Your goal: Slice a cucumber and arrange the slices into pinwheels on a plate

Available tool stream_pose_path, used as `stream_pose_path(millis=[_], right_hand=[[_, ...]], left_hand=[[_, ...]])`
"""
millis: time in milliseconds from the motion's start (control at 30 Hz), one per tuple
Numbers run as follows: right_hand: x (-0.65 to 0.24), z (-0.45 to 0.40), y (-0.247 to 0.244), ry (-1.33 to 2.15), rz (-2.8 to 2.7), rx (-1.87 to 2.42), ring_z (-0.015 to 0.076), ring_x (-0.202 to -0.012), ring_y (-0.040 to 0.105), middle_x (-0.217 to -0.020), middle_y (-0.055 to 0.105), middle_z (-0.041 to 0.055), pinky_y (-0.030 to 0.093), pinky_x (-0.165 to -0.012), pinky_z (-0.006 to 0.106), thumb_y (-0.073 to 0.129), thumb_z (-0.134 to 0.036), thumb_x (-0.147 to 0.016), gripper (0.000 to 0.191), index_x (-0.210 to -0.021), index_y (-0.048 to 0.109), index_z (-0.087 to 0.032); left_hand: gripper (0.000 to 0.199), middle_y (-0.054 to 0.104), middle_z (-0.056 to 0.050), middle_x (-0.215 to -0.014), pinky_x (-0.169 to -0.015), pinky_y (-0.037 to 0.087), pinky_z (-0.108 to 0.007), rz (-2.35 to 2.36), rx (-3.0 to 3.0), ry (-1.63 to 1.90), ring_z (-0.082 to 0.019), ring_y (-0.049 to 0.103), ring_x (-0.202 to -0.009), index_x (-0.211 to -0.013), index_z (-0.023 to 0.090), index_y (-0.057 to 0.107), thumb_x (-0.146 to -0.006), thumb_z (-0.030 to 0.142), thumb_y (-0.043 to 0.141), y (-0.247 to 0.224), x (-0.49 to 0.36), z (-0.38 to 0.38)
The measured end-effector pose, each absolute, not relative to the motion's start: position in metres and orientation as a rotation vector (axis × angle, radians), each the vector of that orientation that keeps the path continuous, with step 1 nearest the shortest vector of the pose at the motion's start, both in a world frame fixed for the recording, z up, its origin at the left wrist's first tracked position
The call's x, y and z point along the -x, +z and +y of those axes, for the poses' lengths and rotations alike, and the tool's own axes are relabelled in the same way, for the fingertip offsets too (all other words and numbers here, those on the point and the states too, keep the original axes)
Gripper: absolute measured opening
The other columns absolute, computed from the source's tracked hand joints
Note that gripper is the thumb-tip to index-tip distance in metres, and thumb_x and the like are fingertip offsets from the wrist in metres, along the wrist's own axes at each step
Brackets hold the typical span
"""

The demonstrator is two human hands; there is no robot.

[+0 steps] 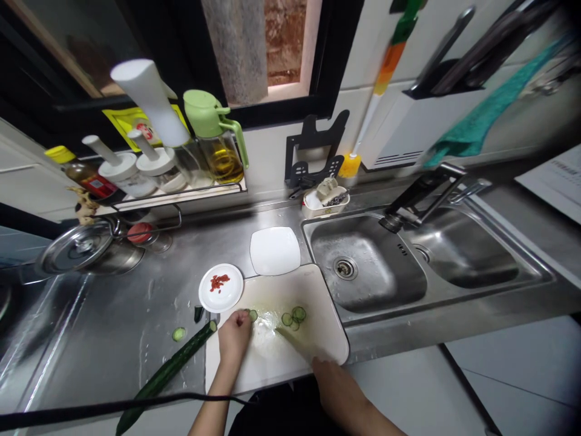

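Observation:
My left hand [236,334] is closed at the left part of the white cutting board [318,284], fingers pinched on a cucumber slice [253,315] whose edge shows at the fingertips. In my right hand [327,370] is a kitchen knife [297,345], its blade slanting over the board with the tip toward the left hand. Several thin cucumber slices [287,319] lie right of the blade. Left of the board rests a long cut cucumber [172,372], its pale cut end near my left wrist. A cucumber end piece [178,333] lies on the steel counter.
A round white plate [206,300] with chopped red bits and a square white plate [275,251] stand behind the board. At right is the double sink [363,266] with a faucet [436,194]. A lidded pot [91,254] and a condiment shelf [181,200] are left. A black cable [136,402] crosses the front.

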State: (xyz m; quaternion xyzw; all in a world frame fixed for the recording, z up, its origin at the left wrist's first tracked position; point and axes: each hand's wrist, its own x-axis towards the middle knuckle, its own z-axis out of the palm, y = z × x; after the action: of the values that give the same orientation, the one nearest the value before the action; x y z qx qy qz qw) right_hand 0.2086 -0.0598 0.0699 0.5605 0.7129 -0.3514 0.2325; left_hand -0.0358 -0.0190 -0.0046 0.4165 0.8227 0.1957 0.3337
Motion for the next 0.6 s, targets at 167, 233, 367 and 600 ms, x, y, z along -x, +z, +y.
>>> stream_pose_path(millis=[167, 233, 367, 600], right_hand=[[-0.205, -0.056, 0.077, -1.005, 1.936, -1.523, 0.0257, -0.101, 0.061, -0.11, 0.066, 0.0151, 0.046, -0.084, 0.033, 0.03, 0.002, -0.08, 0.048, -0.117, 0.058, -0.009], [-0.205, -0.056, 0.078, -1.026, 1.934, -1.525, 0.0256, -0.1, 0.062, -0.109, 0.066, 0.0144, 0.047, -0.084, 0.033, 0.03, 0.002, -0.08, 0.047, -0.115, 0.059, -0.01], [-0.205, -0.059, 0.078, -1.009, 1.933, -1.524, 0.0249, -0.102, 0.061, -0.112, 0.065, 0.0141, 0.047, -0.083, 0.032, 0.029, 0.001, -0.081, 0.047, -0.117, 0.058, -0.011], [-0.203, -0.063, 0.075, -0.942, 2.006, -1.544, 0.0243, -0.098, 0.063, -0.108, 0.066, 0.0179, 0.049, -0.08, 0.03, 0.03, -0.001, -0.083, 0.045, -0.119, 0.057, -0.008]], left_hand=[[0.024, 0.072, -0.005, -0.08, -0.071, 0.044, -0.028, 2.219, -1.139, 0.506, -0.02, 0.064, -0.074, -0.085, 0.02, 0.068, -0.076, 0.033, 0.05, -0.007, 0.05, -0.019], [0.026, 0.071, -0.007, -0.085, -0.074, 0.045, -0.03, 2.236, -1.201, 0.544, -0.02, 0.064, -0.077, -0.091, 0.019, 0.068, -0.076, 0.032, 0.05, -0.006, 0.046, -0.018], [0.027, 0.069, -0.007, -0.092, -0.076, 0.045, -0.03, 2.013, -1.404, 0.639, -0.018, 0.061, -0.078, -0.095, 0.018, 0.068, -0.075, 0.028, 0.052, 0.003, 0.024, -0.008], [0.011, 0.064, 0.0, -0.078, -0.067, 0.039, -0.022, 1.509, -1.648, 0.209, -0.013, 0.057, -0.074, -0.075, 0.019, 0.068, -0.065, 0.016, 0.063, 0.025, -0.032, 0.031]])
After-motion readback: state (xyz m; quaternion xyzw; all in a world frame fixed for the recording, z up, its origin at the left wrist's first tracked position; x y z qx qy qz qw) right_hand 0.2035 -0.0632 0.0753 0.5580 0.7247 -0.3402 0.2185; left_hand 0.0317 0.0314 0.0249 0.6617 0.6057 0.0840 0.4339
